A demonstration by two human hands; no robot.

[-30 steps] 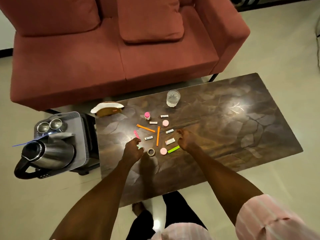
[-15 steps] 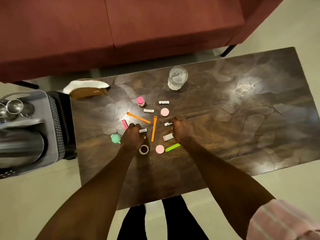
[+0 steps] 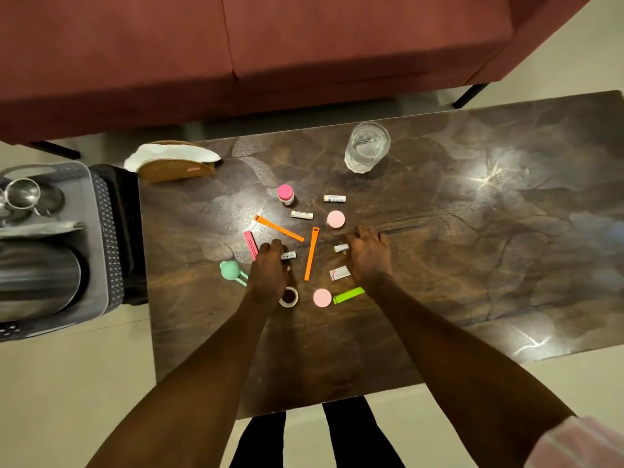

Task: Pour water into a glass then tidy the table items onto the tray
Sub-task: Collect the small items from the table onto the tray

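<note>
A glass (image 3: 366, 148) of water stands at the far side of the dark table (image 3: 472, 265). Small items lie scattered mid-table: a pink-capped bottle (image 3: 285, 194), two orange strips (image 3: 278, 228), a tape roll (image 3: 288, 296), a pink disc (image 3: 321, 297), a green strip (image 3: 348, 294) and a white packet (image 3: 339, 273). My left hand (image 3: 270, 270) lies on the table with its fingers curled over the left end of a small white tube (image 3: 289, 255). My right hand (image 3: 369, 255) rests with bent fingers beside another small white tube (image 3: 341, 247), touching it. The grey tray (image 3: 98, 238) sits left of the table.
The tray carries a steel kettle (image 3: 37, 278) and steel cups (image 3: 22, 194). A napkin holder (image 3: 175, 160) stands at the table's far left corner. A pink clip (image 3: 250, 244) and a mint-green clip (image 3: 231, 270) lie left of my left hand. A red sofa (image 3: 304, 45) lies beyond.
The view has dipped toward the table. Both hands have slid forward among the items, the left onto one small white tube, the right up against another.
</note>
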